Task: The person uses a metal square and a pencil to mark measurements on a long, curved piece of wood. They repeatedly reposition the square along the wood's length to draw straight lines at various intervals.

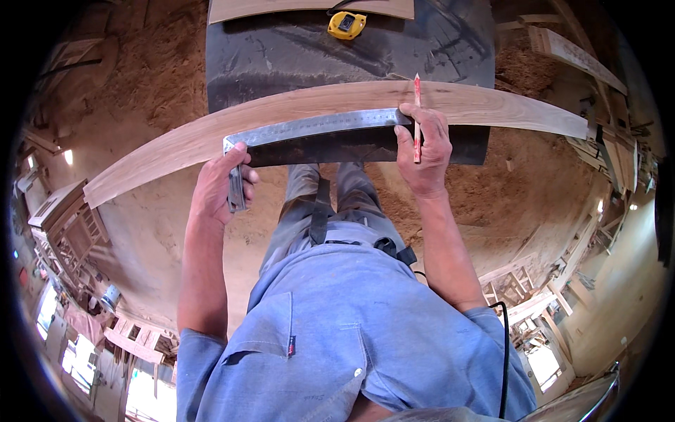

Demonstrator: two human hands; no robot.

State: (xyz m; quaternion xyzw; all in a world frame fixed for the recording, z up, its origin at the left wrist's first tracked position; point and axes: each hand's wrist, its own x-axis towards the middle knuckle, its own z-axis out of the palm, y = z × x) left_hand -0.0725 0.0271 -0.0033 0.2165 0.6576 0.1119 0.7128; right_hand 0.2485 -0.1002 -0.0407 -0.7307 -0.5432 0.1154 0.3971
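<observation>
A metal try square (316, 128) lies with its graduated blade along the near edge of a long wooden board (281, 107). My left hand (219, 181) is closed around the square's stock, which hangs down below the board at the blade's left end. At the blade's right end, my right hand (426, 148) pinches the metal between thumb and fingertips. A red pencil (418, 116) is also held in that hand, resting across the fingers with its pale tip pointing away over the board.
Under the board stands a dark-topped table (281, 60). A yellow tape measure (346, 26) rests on it, close to another wooden piece (309, 8) at the far edge. Sawdust (165, 77) covers the floor on both sides. Wooden frames (67, 211) stand at the left, and planks (576, 56) lie at the right.
</observation>
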